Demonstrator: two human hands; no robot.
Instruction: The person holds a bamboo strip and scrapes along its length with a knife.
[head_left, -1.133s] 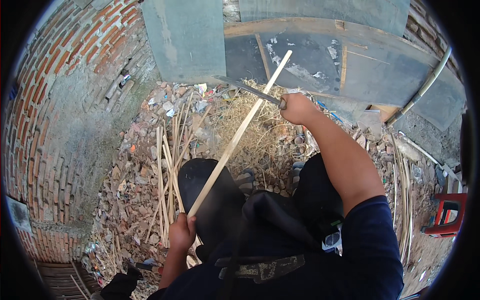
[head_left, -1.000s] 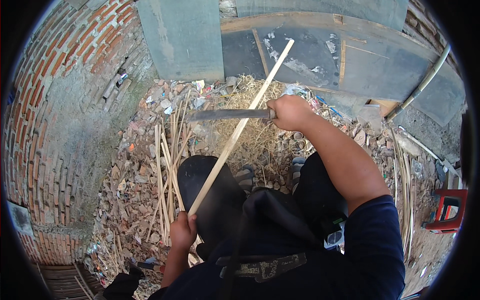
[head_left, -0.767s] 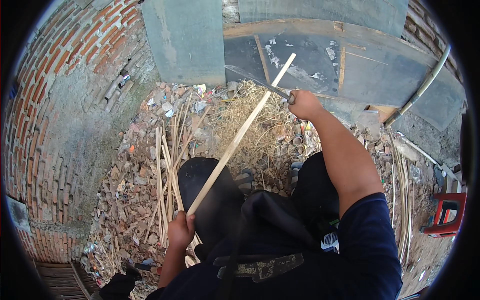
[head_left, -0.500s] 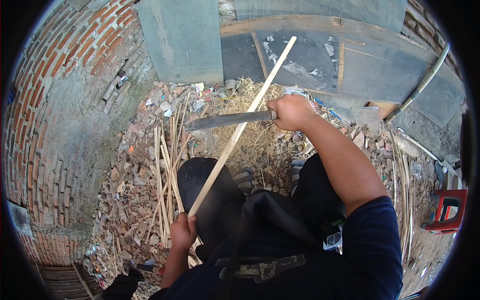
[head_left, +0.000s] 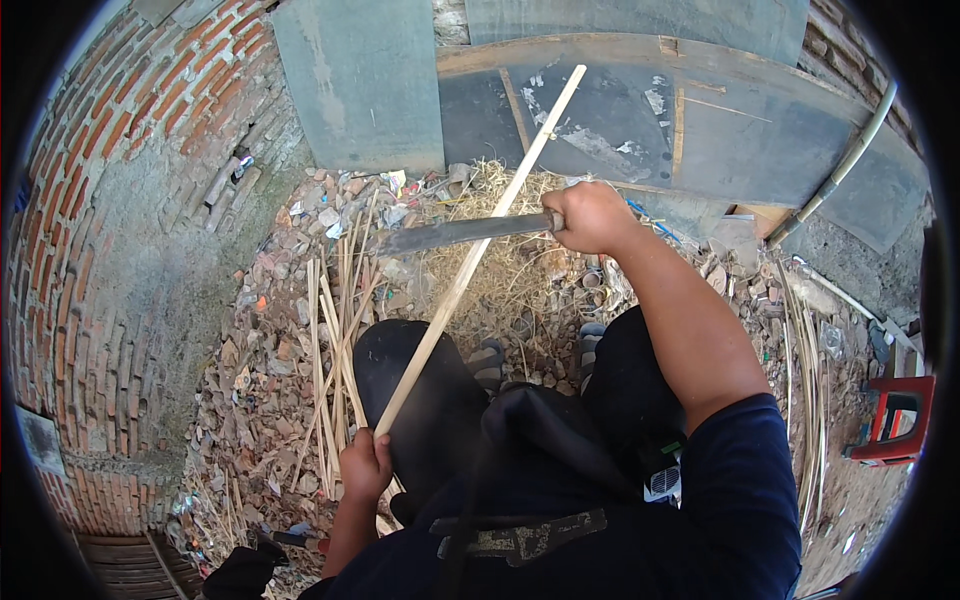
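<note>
A long pale bamboo strip [head_left: 437, 325] slants away from me, its lower end in my left hand [head_left: 365, 464], whose fingers are closed round it beside my left knee. Its far end points up toward the boards. My right hand [head_left: 592, 218] grips the short handle of a machete [head_left: 455, 235]. The long grey blade points left and crosses the strip at about its middle, seemingly against it. Pale shavings [head_left: 520, 265] lie on the ground beneath the blade.
More strips [head_left: 335, 360] lie left of my left leg, and further ones [head_left: 808, 390] at the right. Brick rubble [head_left: 260, 390] covers the ground. A brick wall [head_left: 110, 250] rises at left, grey boards [head_left: 360, 90] ahead. A red stool [head_left: 897, 420] stands far right.
My right hand and the machete have shifted slightly to the right along with a small tilt of the blade. My left hand still holds the strip's lower end.
</note>
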